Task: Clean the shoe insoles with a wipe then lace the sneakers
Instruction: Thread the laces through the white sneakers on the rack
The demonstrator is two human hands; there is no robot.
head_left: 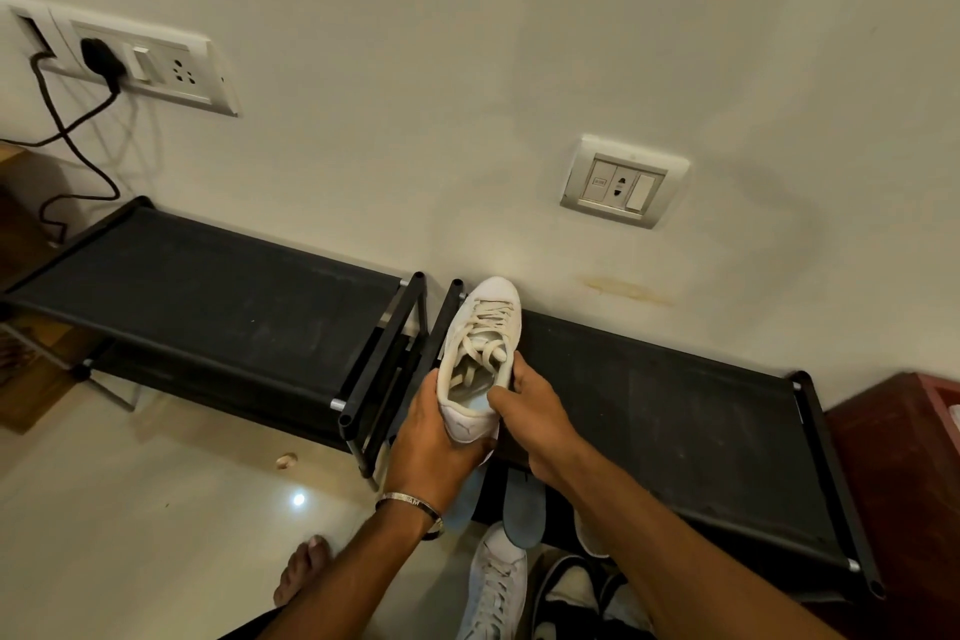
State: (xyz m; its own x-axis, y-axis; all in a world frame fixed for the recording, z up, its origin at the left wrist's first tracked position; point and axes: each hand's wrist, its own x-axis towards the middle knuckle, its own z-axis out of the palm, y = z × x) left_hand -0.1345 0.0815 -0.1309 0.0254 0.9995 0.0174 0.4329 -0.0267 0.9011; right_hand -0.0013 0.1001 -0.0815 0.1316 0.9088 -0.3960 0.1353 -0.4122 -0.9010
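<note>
Against a pale wall [467, 42], two black racks [208, 296] stand side by side on a glossy floor [130, 494]. Left-hand [431, 447] fingers curl under the heel of a white sneaker [480, 353], and the right hand [535, 411] pinches its collar with thumb inside the opening. This sneaker is held over the right rack's left end, toe toward the wall, laces threaded. Nearer, an insole [522, 509] lies below the hands, and a second sneaker [493, 582] stands on the floor. Wall sockets [621, 182] are farther away.
</note>
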